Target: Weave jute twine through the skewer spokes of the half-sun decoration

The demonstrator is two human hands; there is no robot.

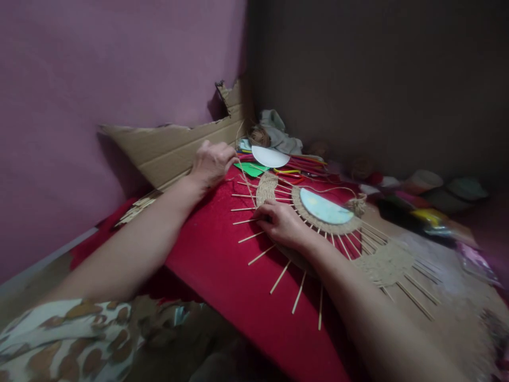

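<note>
A round craft piece lies on a red cloth: a pale blue disc ringed with jute, with thin wooden sticks radiating outward. Jute is woven between some sticks into a patch. My right hand presses down on the sticks at the piece's left side. My left hand is raised further back, pinching a strand of jute cord that runs down to the woven patch.
Torn cardboard leans on the pink wall at left. Behind the piece lie a white paper disc, green paper, a jute ball, grey cloth and coloured sticks. Another woven jute section and blurred clutter sit right.
</note>
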